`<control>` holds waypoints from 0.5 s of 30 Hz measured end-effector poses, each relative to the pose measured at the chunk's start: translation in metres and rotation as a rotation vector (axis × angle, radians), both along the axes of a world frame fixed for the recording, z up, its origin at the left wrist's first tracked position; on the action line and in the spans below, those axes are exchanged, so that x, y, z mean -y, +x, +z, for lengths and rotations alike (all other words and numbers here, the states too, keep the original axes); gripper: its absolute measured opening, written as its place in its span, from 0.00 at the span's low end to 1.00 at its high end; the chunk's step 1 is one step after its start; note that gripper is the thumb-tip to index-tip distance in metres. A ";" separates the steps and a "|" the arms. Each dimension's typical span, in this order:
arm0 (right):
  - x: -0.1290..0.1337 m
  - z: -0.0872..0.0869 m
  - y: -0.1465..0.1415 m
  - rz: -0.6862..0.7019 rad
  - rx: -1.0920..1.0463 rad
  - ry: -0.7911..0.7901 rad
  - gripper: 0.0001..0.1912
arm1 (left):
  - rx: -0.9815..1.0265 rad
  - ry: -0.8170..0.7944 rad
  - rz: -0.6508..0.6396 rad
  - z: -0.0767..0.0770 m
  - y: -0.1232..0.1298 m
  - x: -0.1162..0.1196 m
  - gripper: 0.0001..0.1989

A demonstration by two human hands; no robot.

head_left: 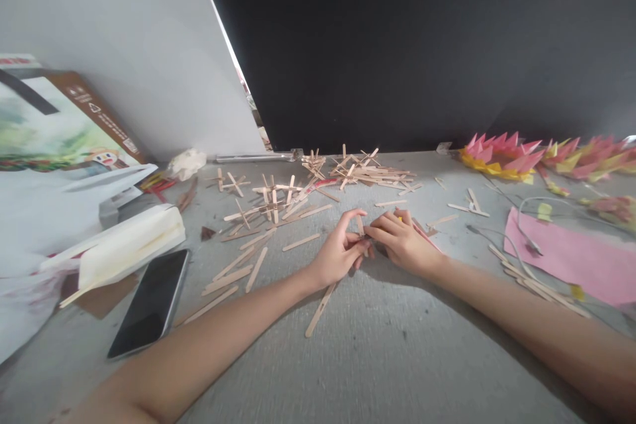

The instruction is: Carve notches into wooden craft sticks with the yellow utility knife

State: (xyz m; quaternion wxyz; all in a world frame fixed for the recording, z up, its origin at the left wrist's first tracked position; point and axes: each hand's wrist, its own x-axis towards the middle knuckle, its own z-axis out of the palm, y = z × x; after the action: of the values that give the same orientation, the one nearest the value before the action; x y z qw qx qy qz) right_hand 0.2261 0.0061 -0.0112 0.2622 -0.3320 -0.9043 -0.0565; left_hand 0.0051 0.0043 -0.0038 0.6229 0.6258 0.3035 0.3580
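Observation:
My left hand (342,250) is closed, with a wooden craft stick (360,224) standing up between thumb and fingers. Right beside it, my right hand (405,242) has its fingers bent together, their tips meeting the left fingertips at the stick. Whatever lies under the right fingertips is hidden. A small yellow bit and a thin red object (428,238) show behind the right hand. Below the left wrist, a loose craft stick (319,313) lies on the grey table (358,371). Behind the hands are crossed stick pieces (273,202) and a pile of sticks (382,175).
Loose sticks (228,278) and a phone (149,305) lie to the left, near a pale open carton (132,245) and a printed box (64,119). At right are pink paper (571,255), a cable (519,232) and folded paper flowers (501,156). A black panel (422,46) stands behind.

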 end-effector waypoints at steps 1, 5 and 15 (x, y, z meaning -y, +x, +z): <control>0.000 0.001 0.000 -0.003 0.001 0.001 0.17 | 0.003 -0.002 0.002 0.000 0.000 0.000 0.30; 0.001 0.003 -0.001 0.003 -0.009 -0.003 0.16 | 0.008 -0.010 0.003 0.000 -0.001 -0.001 0.31; 0.002 0.004 -0.001 0.002 -0.009 -0.004 0.16 | 0.017 -0.022 0.008 0.001 -0.001 -0.002 0.33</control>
State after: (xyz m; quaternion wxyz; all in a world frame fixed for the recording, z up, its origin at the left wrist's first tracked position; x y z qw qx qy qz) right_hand 0.2249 0.0043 -0.0077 0.2656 -0.3317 -0.9037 -0.0531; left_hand 0.0038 0.0060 -0.0032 0.6309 0.6145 0.3046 0.3628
